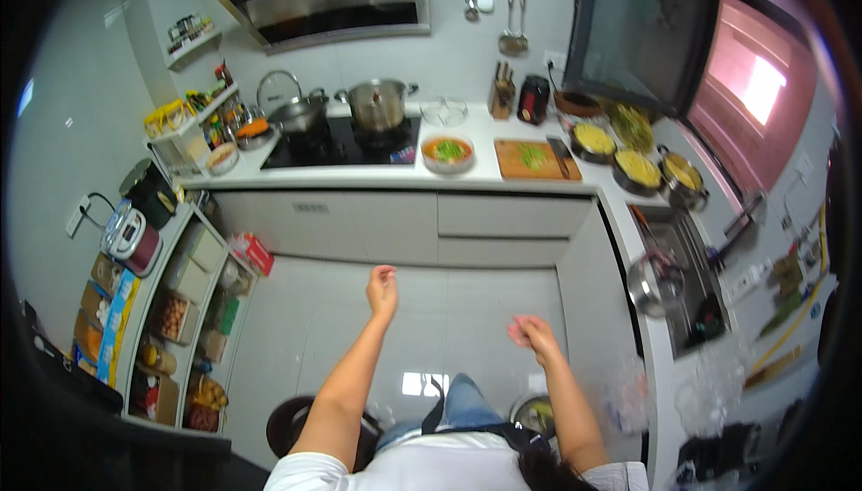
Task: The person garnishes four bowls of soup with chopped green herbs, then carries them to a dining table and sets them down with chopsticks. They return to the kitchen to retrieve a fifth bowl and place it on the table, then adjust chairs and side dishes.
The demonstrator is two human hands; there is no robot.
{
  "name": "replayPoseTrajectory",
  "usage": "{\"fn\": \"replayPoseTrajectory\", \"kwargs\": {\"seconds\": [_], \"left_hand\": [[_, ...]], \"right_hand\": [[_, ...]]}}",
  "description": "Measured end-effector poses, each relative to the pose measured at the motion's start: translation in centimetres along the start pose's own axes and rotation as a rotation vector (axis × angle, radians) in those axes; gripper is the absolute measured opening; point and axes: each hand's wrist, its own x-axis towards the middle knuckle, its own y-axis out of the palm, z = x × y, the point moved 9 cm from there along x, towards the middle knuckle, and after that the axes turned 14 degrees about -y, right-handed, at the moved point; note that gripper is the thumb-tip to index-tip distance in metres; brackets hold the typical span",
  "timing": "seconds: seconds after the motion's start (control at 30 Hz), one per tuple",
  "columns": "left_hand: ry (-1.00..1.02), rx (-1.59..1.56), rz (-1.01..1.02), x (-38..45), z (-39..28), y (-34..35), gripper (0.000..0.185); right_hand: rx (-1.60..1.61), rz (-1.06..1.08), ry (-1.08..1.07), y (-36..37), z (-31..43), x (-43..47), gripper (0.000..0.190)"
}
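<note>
My left hand (383,291) is held out over the tiled floor with its fingers curled and nothing visible in them. To the right, my right hand (533,336) hangs in the air, slightly blurred, its fingers bent and apart, holding nothing. Beyond both hands, on the white counter, stand a glass bowl of reddish food with chopped greens (448,152) and a wooden cutting board (510,166). Chopped greens (532,156) and a cleaver (559,156) lie on the board. Neither hand touches anything.
A steel stockpot (377,106) and a lidded pan (298,115) stand on the black cooktop (340,142). Pans of yellow food (637,169) line the right corner. A steel pot (654,283) sits by the sink (700,275). Shelves (155,289) flank the left side; a bin (288,424) is near my legs.
</note>
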Motion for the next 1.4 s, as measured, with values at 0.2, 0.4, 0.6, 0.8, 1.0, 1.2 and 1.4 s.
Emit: {"fn": "replayPoseTrajectory", "kwargs": {"seconds": [0.2,0.4,0.6,0.8,1.0,1.2,1.4], "left_hand": [[0.411,-0.075,-0.083,19.2,-19.9,4.2,0.028],[0.760,0.261,-0.339,36.9,-32.5,1.4,0.062],[0.918,0.528,-0.548,54.3,-43.0,-1.7,0.069],[0.904,0.499,-0.606,70.7,-51.3,-4.2,0.069],[0.927,0.455,-0.617,80.0,-56.6,-5.0,0.072],[0.956,0.444,-0.625,83.8,-57.6,-4.6,0.074],[1.217,0.249,-0.706,83.9,-57.8,-4.7,0.073]], "right_hand": [[-0.218,-0.076,0.156,-2.2,-1.0,14.5,0.023],[-0.171,0.267,-0.193,14.4,12.2,33.1,0.025],[-0.078,0.759,-0.434,37.9,24.1,40.4,0.029],[-0.003,0.841,-0.396,47.6,26.3,44.8,0.029],[0.018,0.618,-0.440,48.9,27.8,51.3,0.026],[0.053,0.506,-0.417,49.9,27.2,55.2,0.026],[0.076,0.434,-0.367,49.9,26.2,56.8,0.025]]}}
